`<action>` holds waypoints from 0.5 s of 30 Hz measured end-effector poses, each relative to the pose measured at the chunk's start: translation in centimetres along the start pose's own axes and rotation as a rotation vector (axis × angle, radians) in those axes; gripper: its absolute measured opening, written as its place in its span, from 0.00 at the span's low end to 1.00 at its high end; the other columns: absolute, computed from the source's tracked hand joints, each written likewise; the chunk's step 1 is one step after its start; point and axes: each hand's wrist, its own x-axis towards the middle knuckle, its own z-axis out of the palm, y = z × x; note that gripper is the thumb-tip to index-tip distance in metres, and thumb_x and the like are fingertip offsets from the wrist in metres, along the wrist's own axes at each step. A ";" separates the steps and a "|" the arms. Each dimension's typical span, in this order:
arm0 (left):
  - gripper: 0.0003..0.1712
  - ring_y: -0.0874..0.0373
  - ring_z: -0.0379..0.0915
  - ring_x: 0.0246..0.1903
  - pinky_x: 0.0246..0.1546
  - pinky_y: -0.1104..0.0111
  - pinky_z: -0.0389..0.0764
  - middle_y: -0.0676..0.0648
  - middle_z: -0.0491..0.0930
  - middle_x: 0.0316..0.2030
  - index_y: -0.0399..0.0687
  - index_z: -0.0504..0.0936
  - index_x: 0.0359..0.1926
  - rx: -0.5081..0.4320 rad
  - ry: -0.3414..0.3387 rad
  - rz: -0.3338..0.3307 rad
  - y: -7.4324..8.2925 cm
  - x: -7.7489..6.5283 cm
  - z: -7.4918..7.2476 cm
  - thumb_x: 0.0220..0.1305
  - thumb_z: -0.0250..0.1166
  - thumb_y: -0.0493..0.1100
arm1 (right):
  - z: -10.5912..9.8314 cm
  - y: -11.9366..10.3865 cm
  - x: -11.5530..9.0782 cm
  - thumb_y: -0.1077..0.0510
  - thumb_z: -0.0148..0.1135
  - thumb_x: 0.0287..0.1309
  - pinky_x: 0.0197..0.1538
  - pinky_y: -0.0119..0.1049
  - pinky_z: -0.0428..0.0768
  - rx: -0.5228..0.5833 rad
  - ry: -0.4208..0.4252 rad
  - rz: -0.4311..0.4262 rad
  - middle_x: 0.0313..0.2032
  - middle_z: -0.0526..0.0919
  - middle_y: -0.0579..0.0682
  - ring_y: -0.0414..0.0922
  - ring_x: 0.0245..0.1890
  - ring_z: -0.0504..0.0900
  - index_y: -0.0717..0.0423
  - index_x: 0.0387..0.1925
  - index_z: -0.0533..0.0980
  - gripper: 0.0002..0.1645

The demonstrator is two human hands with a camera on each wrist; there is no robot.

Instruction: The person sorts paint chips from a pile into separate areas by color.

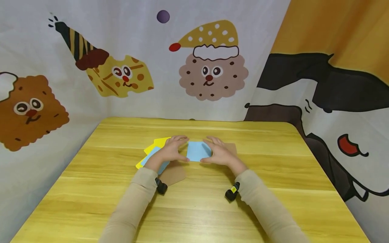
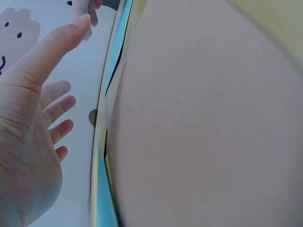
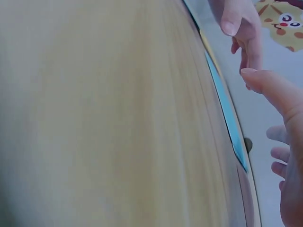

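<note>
A light blue square of paper or card [image 1: 196, 151] lies flat on the table between both hands. My left hand [image 1: 171, 151] is at its left side, thumb and fingers spread apart. At the right side is my right hand [image 1: 221, 153], its fingertips and thumb over the right edge. The right wrist view shows the blue square [image 3: 227, 113] flat, with the right hand [image 3: 289, 127] apart from it. In the left wrist view the left hand [image 2: 28, 127] has loose fingers and holds nothing. Whether any fingertip touches the square, I cannot tell.
Beneath and beside the left forearm lie yellow sheets [image 1: 162, 141], another blue sheet [image 1: 164, 166] and a brown sheet [image 1: 175, 174]. Behind the right hand, part of a brown sheet [image 1: 232, 147] shows. The wooden table [image 1: 194, 216] ends at a patterned curtain [image 1: 130, 108].
</note>
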 end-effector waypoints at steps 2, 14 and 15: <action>0.56 0.44 0.47 0.68 0.63 0.43 0.46 0.42 0.57 0.70 0.43 0.62 0.71 -0.015 0.008 0.000 -0.3 -0.6 -0.4 0.46 0.75 0.61 | 0.4 -0.4 0.0 0.29 0.67 0.43 0.66 0.60 0.49 0.003 0.034 0.004 0.71 0.52 0.59 0.57 0.70 0.49 0.56 0.72 0.57 0.62; 0.56 0.42 0.50 0.67 0.61 0.39 0.44 0.42 0.60 0.68 0.43 0.64 0.70 -0.032 0.040 0.018 -2.6 -4.4 -2.2 0.43 0.76 0.61 | 2.5 -4.8 0.3 0.34 0.71 0.43 0.64 0.60 0.53 0.080 0.141 0.049 0.70 0.55 0.60 0.59 0.68 0.52 0.58 0.71 0.60 0.59; 0.56 0.41 0.50 0.67 0.60 0.39 0.45 0.42 0.61 0.68 0.43 0.64 0.69 -0.034 0.044 0.021 -2.8 -4.7 -2.3 0.42 0.77 0.60 | 2.7 -5.1 0.4 0.33 0.70 0.44 0.64 0.60 0.53 0.080 0.140 0.047 0.70 0.55 0.60 0.59 0.68 0.52 0.58 0.71 0.60 0.59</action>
